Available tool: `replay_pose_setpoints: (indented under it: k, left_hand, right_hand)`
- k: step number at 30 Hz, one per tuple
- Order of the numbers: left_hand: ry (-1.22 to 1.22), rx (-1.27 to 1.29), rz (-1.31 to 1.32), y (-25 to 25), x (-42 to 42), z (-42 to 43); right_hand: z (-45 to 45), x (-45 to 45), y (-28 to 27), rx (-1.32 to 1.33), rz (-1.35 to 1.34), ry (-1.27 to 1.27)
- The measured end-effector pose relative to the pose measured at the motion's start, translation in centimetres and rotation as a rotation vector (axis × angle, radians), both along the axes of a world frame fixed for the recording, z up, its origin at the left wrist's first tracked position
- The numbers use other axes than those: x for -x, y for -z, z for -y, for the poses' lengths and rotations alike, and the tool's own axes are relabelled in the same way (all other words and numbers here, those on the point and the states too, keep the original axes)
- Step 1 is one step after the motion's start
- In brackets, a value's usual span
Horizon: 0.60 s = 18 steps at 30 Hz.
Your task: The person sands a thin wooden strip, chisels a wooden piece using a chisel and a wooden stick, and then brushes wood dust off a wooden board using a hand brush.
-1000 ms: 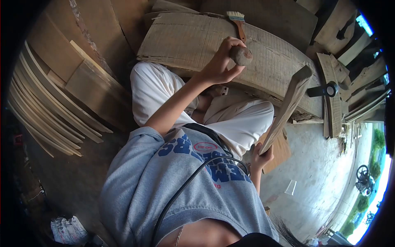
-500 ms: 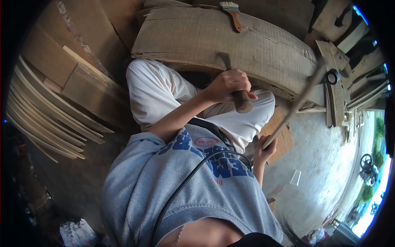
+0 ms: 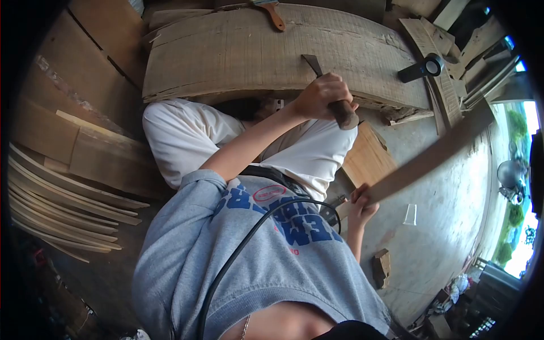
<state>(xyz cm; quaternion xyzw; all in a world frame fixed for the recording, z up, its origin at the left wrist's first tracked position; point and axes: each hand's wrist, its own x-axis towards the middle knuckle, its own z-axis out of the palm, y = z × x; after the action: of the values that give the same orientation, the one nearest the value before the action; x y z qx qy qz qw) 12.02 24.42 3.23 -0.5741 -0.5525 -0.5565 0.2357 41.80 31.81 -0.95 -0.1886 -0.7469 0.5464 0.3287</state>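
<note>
My left hand (image 3: 327,97) is closed in a fist round the wooden handle of a chisel (image 3: 312,64). Its metal blade flares toward the tip and points away from me, over the near edge of a broad curved plank (image 3: 243,54). The butt of the handle sticks out toward my right. Lower, on my right, my right hand (image 3: 362,205) grips one end of a thin wooden strip (image 3: 433,156). That strip slants up and away to the right, clear of the plank, its far end a little blurred.
A paintbrush (image 3: 276,17) and a black cylindrical object (image 3: 420,68) lie on the plank. Curved wooden strips (image 3: 62,209) are stacked at left. On the floor at right are a plastic cup (image 3: 410,215), a flat board (image 3: 368,156) and a wood block (image 3: 382,268). A black cable (image 3: 249,255) crosses my shirt.
The wooden strip has turned, showing its broad face, and its far end has swung out to the right. Both hands keep their holds. The whole view has shifted.
</note>
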Motion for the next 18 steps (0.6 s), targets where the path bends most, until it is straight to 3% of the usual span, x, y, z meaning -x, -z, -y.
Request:
replay_pose_setpoints:
  k: [2, 4, 5, 10, 13, 15, 18]
  left_hand:
    - [0.038, -0.002, -0.03, 0.9, -0.2, -0.1]
    - [0.09, 0.047, -0.072, 2.0, -0.7, 0.0]
    - [0.096, 0.052, -0.068, 2.5, -1.0, 0.0]
    - [0.107, 0.102, -0.105, 2.5, -0.8, -0.6]
    - [0.038, 0.087, -0.034, 2.4, 0.4, -1.3]
    - [0.02, 0.061, -0.02, 2.0, 0.9, -1.6]
    - [0.041, 0.144, -0.01, 1.9, 0.8, -1.4]
  right_hand:
    - [1.0, 0.3, -0.1, -0.018, -0.13, 0.006]
    - [1.6, 0.4, 0.0, 0.011, -0.097, 0.044]
    - [0.4, -0.2, 1.4, -0.169, -0.028, -0.024]
    - [1.9, 0.1, 0.4, -0.038, 0.129, -0.022]
    - [2.1, 0.0, 0.6, -0.003, 0.09, 0.011]
    - [2.1, 0.0, 1.1, 0.016, -0.148, -0.003]
    - [2.4, -0.5, 2.3, 0.023, -0.116, 0.029]
